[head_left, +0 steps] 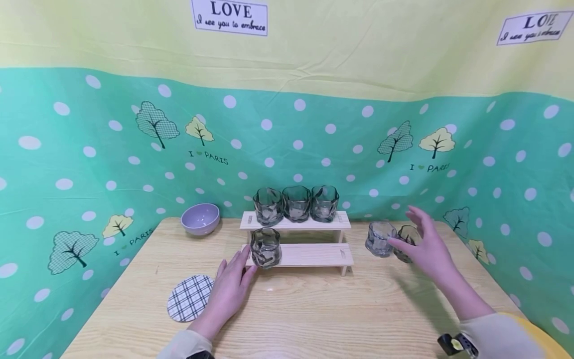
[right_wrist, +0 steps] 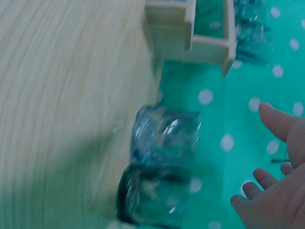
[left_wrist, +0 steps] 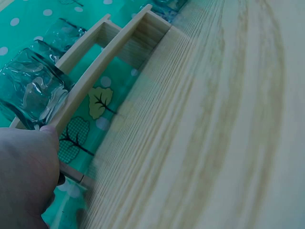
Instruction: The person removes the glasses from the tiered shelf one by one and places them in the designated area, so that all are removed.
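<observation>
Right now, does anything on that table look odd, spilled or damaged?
I see no spill or obvious damage. One thing stands out: the paler glass on the table, near the right hand. It looks clearer and bluer than the smoky glasses on the wooden stand.

The cups (head_left: 296, 204) look like shiny, bumpy glass. The shelf (head_left: 309, 255) is smooth wood. The curtain (head_left: 287, 55) is wrinkly cloth.

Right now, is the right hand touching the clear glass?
Apart: the right wrist view shows green backdrop between the right hand and the clear glass.
</observation>
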Demonstrator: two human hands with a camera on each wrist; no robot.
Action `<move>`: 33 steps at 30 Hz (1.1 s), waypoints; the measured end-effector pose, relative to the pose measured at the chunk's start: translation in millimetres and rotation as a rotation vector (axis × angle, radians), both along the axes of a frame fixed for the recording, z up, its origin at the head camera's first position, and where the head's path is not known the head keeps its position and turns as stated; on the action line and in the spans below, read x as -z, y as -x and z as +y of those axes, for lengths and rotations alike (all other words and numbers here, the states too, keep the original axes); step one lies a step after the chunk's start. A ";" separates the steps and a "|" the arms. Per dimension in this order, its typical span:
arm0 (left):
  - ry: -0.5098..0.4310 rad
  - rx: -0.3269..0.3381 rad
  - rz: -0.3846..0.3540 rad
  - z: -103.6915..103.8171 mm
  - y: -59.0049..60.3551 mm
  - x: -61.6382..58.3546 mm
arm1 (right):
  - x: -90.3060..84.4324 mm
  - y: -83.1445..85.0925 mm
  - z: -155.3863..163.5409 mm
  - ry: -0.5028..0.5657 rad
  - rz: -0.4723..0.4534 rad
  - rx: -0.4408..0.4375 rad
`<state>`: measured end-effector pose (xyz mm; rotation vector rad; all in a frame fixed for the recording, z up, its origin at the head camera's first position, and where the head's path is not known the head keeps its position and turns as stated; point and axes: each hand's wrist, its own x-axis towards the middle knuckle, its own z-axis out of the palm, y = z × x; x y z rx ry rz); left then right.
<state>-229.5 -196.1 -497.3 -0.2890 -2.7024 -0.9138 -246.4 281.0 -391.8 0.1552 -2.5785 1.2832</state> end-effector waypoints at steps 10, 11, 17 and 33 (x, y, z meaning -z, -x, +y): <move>-0.006 -0.008 0.003 -2.0 0.9 0.7 | -14.2 -7.4 -51.5 0.033 0.046 -0.083; -0.006 -0.009 0.001 -1.9 0.8 0.7 | -14.5 -8.2 -56.5 0.038 0.047 -0.093; -0.010 -0.005 -0.003 -0.8 -0.3 0.3 | -13.3 -11.8 -86.1 0.095 0.035 -0.160; -0.010 -0.010 -0.015 0.0 -0.7 0.0 | 0.9 -5.0 -167.5 0.279 -0.016 -0.351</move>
